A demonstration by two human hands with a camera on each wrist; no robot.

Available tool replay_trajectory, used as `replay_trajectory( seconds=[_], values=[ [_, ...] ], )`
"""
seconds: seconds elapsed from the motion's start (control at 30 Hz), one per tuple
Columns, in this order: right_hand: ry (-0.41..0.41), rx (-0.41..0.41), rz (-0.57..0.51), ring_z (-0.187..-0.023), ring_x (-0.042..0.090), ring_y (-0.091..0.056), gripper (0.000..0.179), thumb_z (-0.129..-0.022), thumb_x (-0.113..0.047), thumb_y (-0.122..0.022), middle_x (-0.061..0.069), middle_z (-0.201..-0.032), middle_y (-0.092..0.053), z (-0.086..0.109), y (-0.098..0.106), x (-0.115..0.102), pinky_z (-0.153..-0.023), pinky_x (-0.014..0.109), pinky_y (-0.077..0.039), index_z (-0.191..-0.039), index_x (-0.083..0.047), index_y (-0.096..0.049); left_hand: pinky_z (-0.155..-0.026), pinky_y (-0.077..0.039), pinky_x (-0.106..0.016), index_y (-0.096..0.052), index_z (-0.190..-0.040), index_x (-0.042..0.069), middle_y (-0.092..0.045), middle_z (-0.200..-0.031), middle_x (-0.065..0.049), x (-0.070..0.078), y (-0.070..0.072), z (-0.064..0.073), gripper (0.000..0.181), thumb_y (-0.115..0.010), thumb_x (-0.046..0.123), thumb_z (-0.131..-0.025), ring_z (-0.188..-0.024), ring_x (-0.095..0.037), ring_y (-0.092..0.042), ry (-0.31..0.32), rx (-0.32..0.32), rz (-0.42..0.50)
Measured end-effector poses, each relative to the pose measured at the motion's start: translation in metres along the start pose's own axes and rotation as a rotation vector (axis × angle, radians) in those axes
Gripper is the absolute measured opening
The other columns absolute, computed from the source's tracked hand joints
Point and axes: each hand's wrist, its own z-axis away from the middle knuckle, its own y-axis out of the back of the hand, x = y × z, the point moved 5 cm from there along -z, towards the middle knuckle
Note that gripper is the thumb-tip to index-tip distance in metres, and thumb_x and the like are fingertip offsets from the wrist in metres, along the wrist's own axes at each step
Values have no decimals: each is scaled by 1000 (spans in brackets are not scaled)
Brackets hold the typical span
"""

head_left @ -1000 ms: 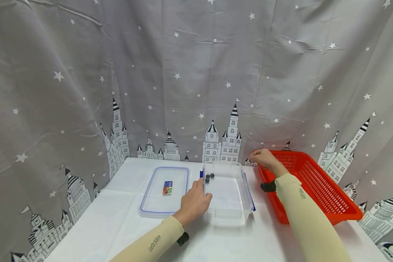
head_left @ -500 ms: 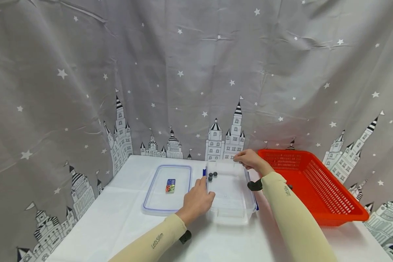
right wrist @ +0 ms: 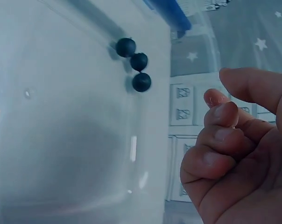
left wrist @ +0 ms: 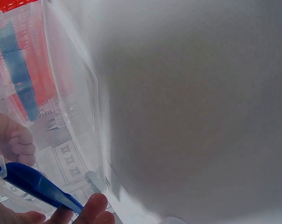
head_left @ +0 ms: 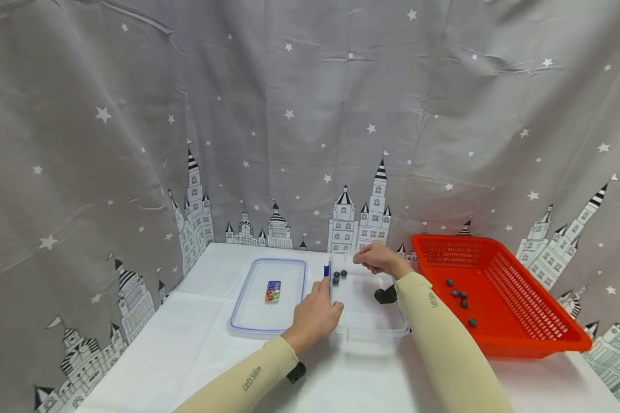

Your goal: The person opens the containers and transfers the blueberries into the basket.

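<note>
A clear plastic food container [head_left: 367, 307] with blue latches stands on the table. Three blueberries [right wrist: 139, 61] lie together in its far left corner. My left hand [head_left: 315, 315] holds the container's left side, its fingertips [left wrist: 93, 207] at the raised blue latch [left wrist: 36, 184]. Over the container's far end hovers my right hand [head_left: 384, 260]. Its fingers are loosely curled, thumb and index finger apart, with nothing between them; it does not touch the blueberries.
Right of the container stands a red plastic basket [head_left: 516, 332] with several blueberries [head_left: 464, 304] inside. To the left lies a blue-edged clear lid [head_left: 250, 312] bearing a colourful label [head_left: 272, 291]. A grey curtain [head_left: 268, 86] hangs behind the white table [head_left: 186, 321].
My right hand has moved left from the basket's edge to above the container's far end, uncovering the blueberries in the basket. My left hand stays at the container's side. The view has shifted slightly.
</note>
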Motion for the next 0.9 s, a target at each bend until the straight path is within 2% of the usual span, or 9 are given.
replay_trajectory(
  seconds=[0.2, 0.53, 0.9],
  values=[
    [-17, -18, 7, -52, 10, -39, 34, -96, -16, -64, -2, -63, -46, -6, -15, 3, -51, 21, -35, -125, 2, -68, -80, -53, -50, -37, -154, 6, -54, -140, -14, 0, 0, 0, 70, -54, 37, -93, -103, -30, -65, 7, -4, 4],
    [-83, -25, -42, -51, 8, -36, 41, -95, -11, -63, -1, -62, -48, -11, -30, 14, -50, 21, -33, -134, 2, -62, -79, -54, -49, -36, -154, 6, -53, -140, -14, 0, -2, 0, 70, -54, 36, -93, -101, -28, -65, -3, -8, 2],
    [-108, -2, -42, -51, 7, -37, 37, -93, -10, -65, -4, -60, -48, -20, -45, 26, -49, 20, -33, -128, -1, -67, -77, -53, -49, -37, -153, 6, -53, -139, -13, 0, -2, 0, 69, -54, 35, -93, -102, -29, -65, -2, 6, -1]
  ],
)
